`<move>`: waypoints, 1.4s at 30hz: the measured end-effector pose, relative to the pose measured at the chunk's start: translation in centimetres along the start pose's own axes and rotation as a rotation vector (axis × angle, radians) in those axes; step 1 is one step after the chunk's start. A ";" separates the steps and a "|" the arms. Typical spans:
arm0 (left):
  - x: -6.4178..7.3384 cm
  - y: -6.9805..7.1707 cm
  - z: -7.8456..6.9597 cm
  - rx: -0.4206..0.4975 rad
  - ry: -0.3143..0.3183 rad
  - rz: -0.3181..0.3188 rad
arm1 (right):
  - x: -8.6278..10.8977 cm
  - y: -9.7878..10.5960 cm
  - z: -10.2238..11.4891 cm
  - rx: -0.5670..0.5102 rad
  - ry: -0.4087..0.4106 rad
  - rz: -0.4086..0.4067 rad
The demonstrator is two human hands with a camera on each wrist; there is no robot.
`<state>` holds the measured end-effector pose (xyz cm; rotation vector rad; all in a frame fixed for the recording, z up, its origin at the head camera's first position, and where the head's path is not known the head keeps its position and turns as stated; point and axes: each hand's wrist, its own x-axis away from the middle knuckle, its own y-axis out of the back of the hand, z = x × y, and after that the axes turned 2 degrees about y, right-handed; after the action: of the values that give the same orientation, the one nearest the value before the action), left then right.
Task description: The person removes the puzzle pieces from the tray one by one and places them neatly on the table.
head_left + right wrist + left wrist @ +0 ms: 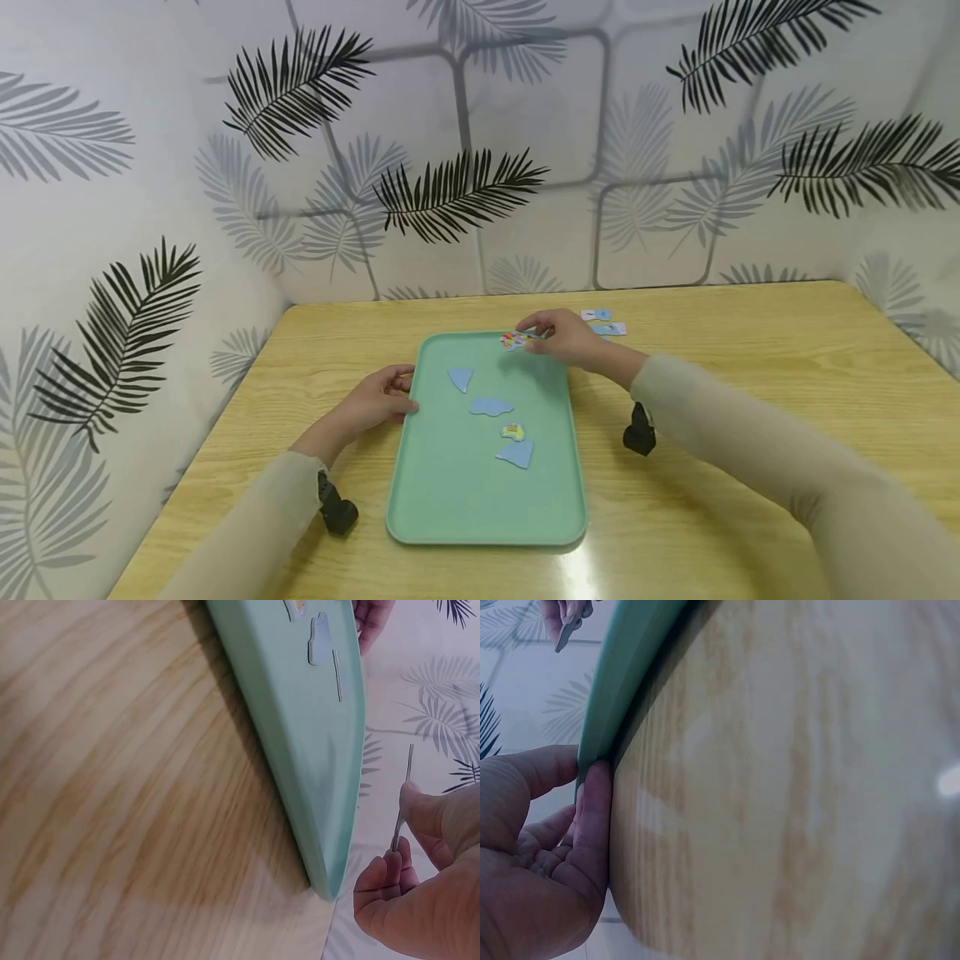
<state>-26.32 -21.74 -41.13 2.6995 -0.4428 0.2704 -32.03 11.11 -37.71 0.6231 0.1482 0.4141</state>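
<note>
A multicoloured jigsaw puzzle piece [513, 339] is pinched between thumb and fingers of my right hand [567, 337], above the far right part of the green tray [450, 508]. The right wrist view shows this piece [398, 829] nearly edge-on, clear of the tray surface. At the tray's left side, my left hand [381, 395] grips the rim, thumb and fingers on the tray edge in the left wrist view. Light-blue pieces [491, 407] lie apart on the tray, and a small yellow patterned piece [513, 432] sits just above the nearest one.
Beyond the tray's far right corner, more light-blue and white pieces [609, 329] lie on the wooden table [720, 358], partly behind the right hand. A leaf-patterned wall covering [525, 242] rises behind the table's back edge.
</note>
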 end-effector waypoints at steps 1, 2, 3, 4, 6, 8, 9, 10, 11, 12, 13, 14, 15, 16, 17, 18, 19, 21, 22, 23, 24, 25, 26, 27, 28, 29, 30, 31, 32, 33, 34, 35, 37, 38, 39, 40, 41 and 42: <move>0.0 0.0 0.0 0.000 -0.001 0.002 | 0.2 0.2 -0.2 -0.005 -0.001 -0.001; 0.0 0.1 0.0 -0.001 -0.001 0.004 | 0.4 0.3 -0.3 -0.005 -0.002 -0.003; 0.1 0.1 0.0 0.001 -0.002 0.006 | 0.6 0.5 -0.5 -0.005 -0.004 -0.006; 0.1 0.1 0.0 0.000 -0.003 0.008 | 0.9 0.6 -0.7 -0.003 -0.005 -0.008; 0.2 0.1 0.0 0.002 -0.004 0.008 | 1.3 1.0 -1.0 0.006 -0.006 -0.012; 0.2 0.1 -0.1 0.003 -0.004 0.009 | 1.7 1.3 -1.3 0.015 -0.003 -0.019; 0.2 0.1 -0.1 0.003 -0.004 0.008 | 1.9 1.5 -1.5 0.018 0.001 -0.021; 0.2 0.1 -0.1 0.002 -0.003 0.007 | 2.1 1.7 -1.6 0.018 0.004 -0.024; 0.2 0.1 -0.1 0.003 -0.002 0.008 | 2.3 1.9 -1.7 0.017 0.007 -0.027; 0.2 0.0 -0.2 0.004 -0.002 0.007 | 2.5 2.1 -1.9 0.014 0.010 -0.031; 0.2 0.0 -0.2 0.003 -0.002 0.008 | 2.6 2.3 -2.0 0.015 0.012 -0.034; 0.2 0.0 -0.2 0.002 -0.002 0.008 | 2.8 2.4 -2.1 0.016 0.015 -0.039; 0.2 0.0 -0.2 0.001 -0.002 0.007 | 2.9 2.6 -2.3 0.016 0.013 -0.042; 0.2 0.0 -0.2 0.001 -0.002 0.008 | 3.0 2.7 -2.5 0.014 0.009 -0.046; 0.2 0.0 -0.2 0.001 -0.002 0.007 | 3.1 2.9 -2.6 0.019 0.007 -0.051; 0.2 0.0 -0.2 -0.001 -0.002 0.006 | 3.2 3.0 -2.8 0.020 0.003 -0.054; 0.2 0.0 -0.2 -0.003 -0.002 0.006 | 3.4 3.1 -3.0 0.024 -0.003 -0.058; 0.2 0.0 -0.2 -0.004 0.000 0.004 | 3.7 3.4 -3.4 0.025 -0.014 -0.065; 0.2 0.0 -0.2 -0.004 0.002 0.003 | 3.8 3.5 -3.6 0.026 -0.015 -0.068; 0.2 0.0 -0.2 -0.004 0.003 0.002 | 4.0 3.6 -3.8 0.032 -0.015 -0.071; 0.2 0.0 -0.2 -0.005 0.003 0.002 | 4.1 3.8 -4.0 0.033 -0.016 -0.074; 0.2 0.0 -0.2 -0.004 0.004 0.001 | 4.3 3.9 -4.1 0.040 -0.015 -0.077; 0.2 0.0 -0.2 -0.004 0.005 0.001 | 4.4 4.0 -4.3 0.048 -0.012 -0.080; 0.2 0.0 -0.2 -0.003 0.006 0.001 | 4.5 4.2 -4.5 0.056 -0.006 -0.082; 0.2 0.0 -0.2 -0.005 0.006 0.000 | 4.6 4.2 -4.6 0.061 -0.007 -0.084; 0.2 0.0 -0.2 -0.005 0.006 0.000 | 4.7 4.4 -4.8 0.069 -0.011 -0.083; 0.3 0.0 -0.2 -0.006 0.007 -0.001 | 4.8 4.4 -4.9 0.072 -0.014 -0.082; 0.2 0.0 -0.2 -0.007 0.007 -0.002 | 4.9 4.5 -5.1 0.075 -0.017 -0.078; 0.2 0.0 -0.2 -0.009 0.007 -0.002 | 5.0 4.6 -5.2 0.077 -0.021 -0.073; 0.3 0.0 -0.2 -0.008 0.005 -0.002 | 5.1 4.7 -5.3 0.077 -0.024 -0.068; 0.2 0.0 -0.2 -0.008 0.006 -0.003 | 5.1 4.8 -5.5 0.079 -0.031 -0.064; 0.2 0.1 -0.2 -0.007 0.005 -0.003 | 5.2 4.9 -5.6 0.080 -0.029 -0.058; 0.3 0.0 -0.2 -0.007 0.004 -0.002 | 5.4 5.1 -6.0 0.085 -0.022 -0.050; 0.3 0.0 -0.2 -0.005 0.004 -0.001 | 5.4 5.2 -6.2 0.089 -0.017 -0.048; 0.3 0.0 -0.3 -0.004 0.004 0.000 | 5.5 5.3 -6.3 0.090 -0.014 -0.044; 0.3 0.0 -0.3 -0.004 0.005 0.000 | 5.5 5.4 -6.5 0.092 -0.005 -0.039; 0.3 0.0 -0.3 -0.004 0.004 0.003 | 5.6 5.5 -6.7 0.093 0.000 -0.036; 0.4 0.0 -0.3 -0.006 0.002 0.004 | 5.6 5.7 -6.8 0.096 0.005 -0.032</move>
<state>-26.04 -21.73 -40.74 2.6928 -0.4484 0.2729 -30.55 21.30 -39.92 0.7133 0.1832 0.3791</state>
